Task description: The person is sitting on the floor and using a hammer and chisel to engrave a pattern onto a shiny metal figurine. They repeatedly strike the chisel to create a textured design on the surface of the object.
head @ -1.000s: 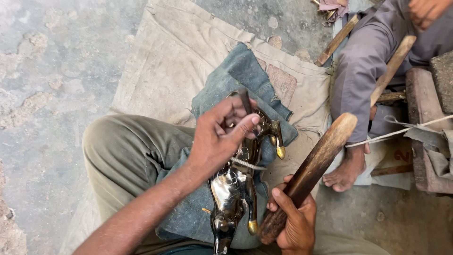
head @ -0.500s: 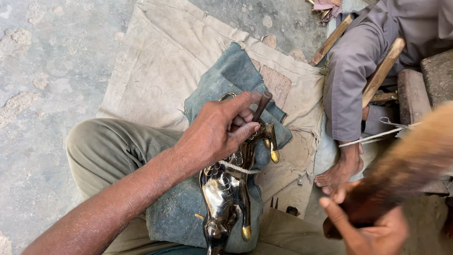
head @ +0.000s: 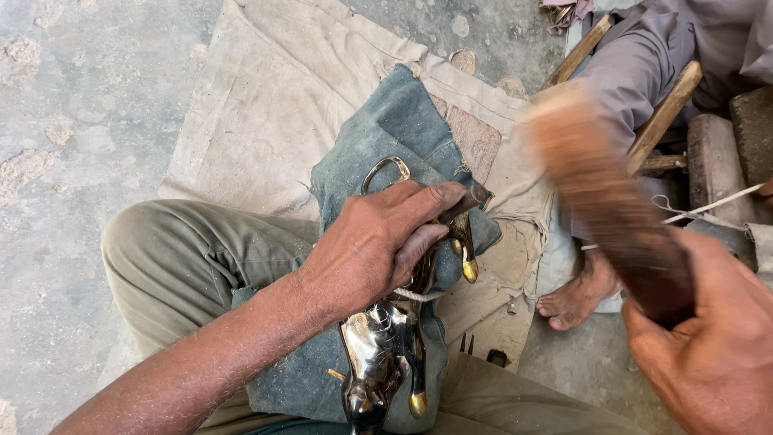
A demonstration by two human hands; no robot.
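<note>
My left hand (head: 378, 250) pressed down on a dark, shiny metal animal figure (head: 386, 354) lying across my lap, fingers pinching a small dark punch (head: 467, 201) against it. My right hand (head: 713, 346) was closed around a blurred wooden mallet (head: 596, 185), raised well apart from the figure. Under the figure I saw a blue-grey cloth (head: 403, 121), then a beige sack (head: 266, 97) on the concrete floor (head: 72, 121). Beside me a person's bare foot (head: 576, 294) rested near wooden sticks (head: 664, 117).
</note>
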